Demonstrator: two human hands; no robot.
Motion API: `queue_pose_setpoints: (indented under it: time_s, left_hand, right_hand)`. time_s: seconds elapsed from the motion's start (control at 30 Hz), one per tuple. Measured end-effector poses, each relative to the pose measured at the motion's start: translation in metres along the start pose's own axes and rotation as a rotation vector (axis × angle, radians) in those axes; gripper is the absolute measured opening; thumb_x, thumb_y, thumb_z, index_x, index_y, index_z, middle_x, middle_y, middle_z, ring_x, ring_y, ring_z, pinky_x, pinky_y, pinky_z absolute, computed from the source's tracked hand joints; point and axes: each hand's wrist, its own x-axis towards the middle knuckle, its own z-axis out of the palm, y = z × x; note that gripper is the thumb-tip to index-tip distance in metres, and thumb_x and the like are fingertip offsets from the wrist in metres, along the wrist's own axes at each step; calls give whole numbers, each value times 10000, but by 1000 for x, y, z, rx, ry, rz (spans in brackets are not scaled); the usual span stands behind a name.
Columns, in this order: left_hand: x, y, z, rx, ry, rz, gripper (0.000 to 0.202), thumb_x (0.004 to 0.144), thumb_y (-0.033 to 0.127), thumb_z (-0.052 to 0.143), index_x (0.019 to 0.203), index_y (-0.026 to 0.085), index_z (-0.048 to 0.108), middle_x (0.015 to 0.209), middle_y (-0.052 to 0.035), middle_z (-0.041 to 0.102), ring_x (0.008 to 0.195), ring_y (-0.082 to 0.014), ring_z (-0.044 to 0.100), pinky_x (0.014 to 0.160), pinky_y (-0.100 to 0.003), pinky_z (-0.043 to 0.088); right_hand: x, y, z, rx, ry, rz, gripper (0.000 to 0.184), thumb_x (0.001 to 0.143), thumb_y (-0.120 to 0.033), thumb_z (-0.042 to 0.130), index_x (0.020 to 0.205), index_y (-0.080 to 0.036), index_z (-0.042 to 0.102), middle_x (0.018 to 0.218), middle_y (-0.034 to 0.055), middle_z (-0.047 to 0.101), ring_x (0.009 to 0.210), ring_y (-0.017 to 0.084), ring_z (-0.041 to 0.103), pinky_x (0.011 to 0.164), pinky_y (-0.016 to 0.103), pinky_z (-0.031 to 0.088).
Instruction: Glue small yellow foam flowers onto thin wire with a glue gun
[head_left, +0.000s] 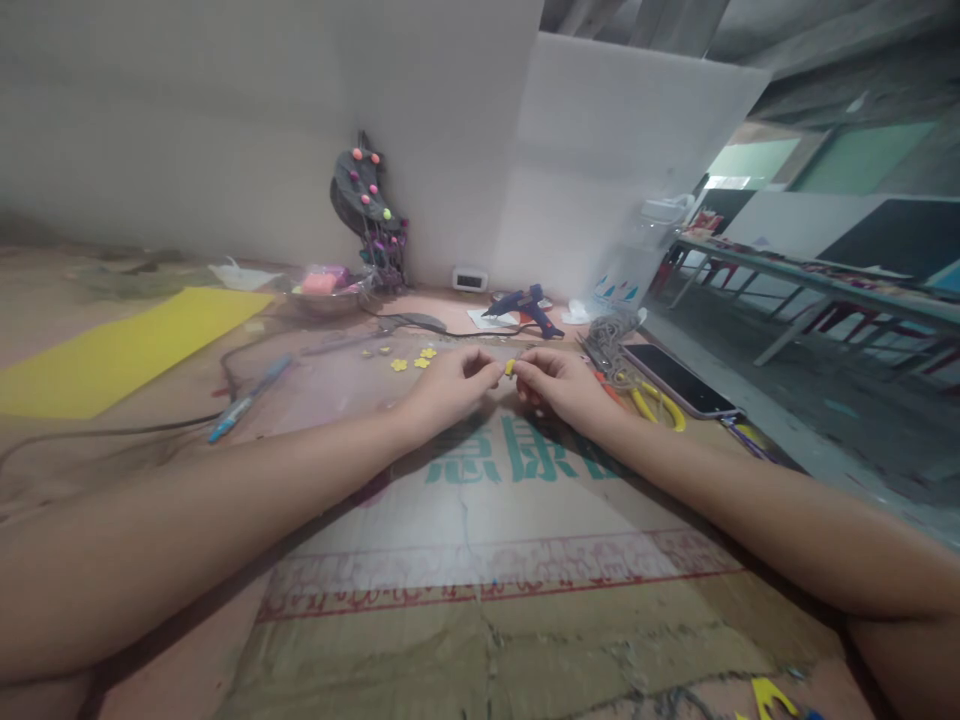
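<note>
My right hand (555,385) is closed in a pinch on a small yellow piece (510,368), seemingly of the same yellow as the cut-outs nearby. Right beside it, my left hand (465,382) has thumb and forefinger pressed together; whether anything is between them is too small to tell. The fingertips of both hands nearly meet over the printed cardboard (450,510). Left of my left hand lie several yellow flower cut-outs (399,365).
Behind my hands rests a blue glue gun (521,303). To the right are yellow-handled scissors (660,405), grey twine (611,345) and a phone (679,380). A yellow sheet (135,350) and blue pen (247,398) lie left. A grey crescent decoration (352,195) stands behind.
</note>
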Motion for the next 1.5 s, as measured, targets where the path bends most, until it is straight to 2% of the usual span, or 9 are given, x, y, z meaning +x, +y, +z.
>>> queue_pose_setpoints:
  time_s: [0.2,0.43,0.77,1.1,1.5]
  left_hand:
    - [-1,2,-1,-11,15,-2,209,842,368,568,760,179,604,762,-22,660,697,-148,576,667,-273,444]
    - [0,-1,0,25,11,-2,186,840,347,566,748,191,610,758,-23,661,688,-151,574,679,-289,443]
    - [0,1,1,17,8,-5,194,837,356,564,743,191,607,756,-23,657,679,-151,565,666,-297,433]
    - [-1,0,-1,52,-15,-12,226,842,377,547,772,173,616,777,-32,664,686,-150,565,657,-293,420]
    - [-1,1,0,17,-4,-10,188,836,337,551,769,172,611,773,-25,658,687,-139,561,681,-287,431]
  right_hand:
    - [-2,-4,-1,-49,36,-18,374,843,-553,581,771,-186,561,574,-32,558,466,82,434,433,217,345]
    - [1,3,-1,6,22,-13,321,804,-501,653,810,-187,583,589,-44,549,474,78,434,438,217,343]
    - [-1,-1,-2,-52,43,-27,359,827,-535,605,772,-182,567,583,-27,558,491,89,446,450,224,353]
    - [1,3,-1,-35,32,-20,337,792,-506,649,787,-177,576,582,-40,541,484,80,444,431,211,347]
    - [0,0,-2,-37,46,-23,356,824,-528,615,797,-175,577,572,-38,540,468,76,423,420,211,352]
